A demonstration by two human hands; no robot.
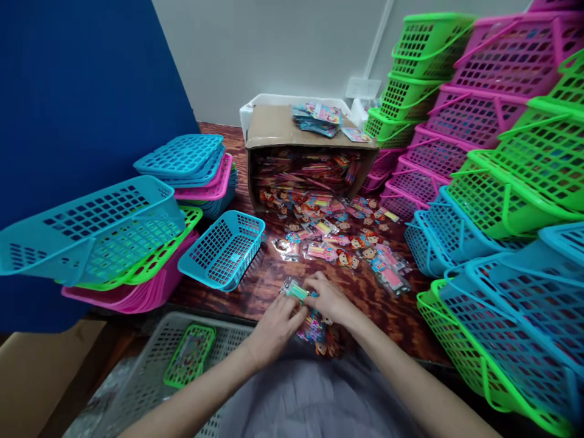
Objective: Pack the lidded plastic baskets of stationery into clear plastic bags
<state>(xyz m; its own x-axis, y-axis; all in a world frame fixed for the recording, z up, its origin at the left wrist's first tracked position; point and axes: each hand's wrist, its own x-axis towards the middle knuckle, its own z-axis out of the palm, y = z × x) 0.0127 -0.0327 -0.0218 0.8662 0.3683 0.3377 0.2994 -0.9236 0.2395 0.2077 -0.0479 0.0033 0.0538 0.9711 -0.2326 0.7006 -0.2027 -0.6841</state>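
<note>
My left hand [275,327] and my right hand [329,298] meet near the front edge of the wooden table [255,286]. Both are closed on a small clear toy packet [297,291] with green and pink contents, held between them. Under my hands lies a small pile of similar packets [319,331]. Further back, many cartoon-printed packets [340,234] are scattered over the table. They spill from a cardboard box [278,131] lying on its side. A small blue basket [223,249] sits tilted just left of my hands.
Stacked blue, green and pink baskets [104,243] stand at left, with flat lids [191,164] behind. Tall stacks of green, pink and blue handled baskets [497,152] fill the right side. A grey crate [150,365] at lower left holds a green basket [189,356]. A blue panel rises at left.
</note>
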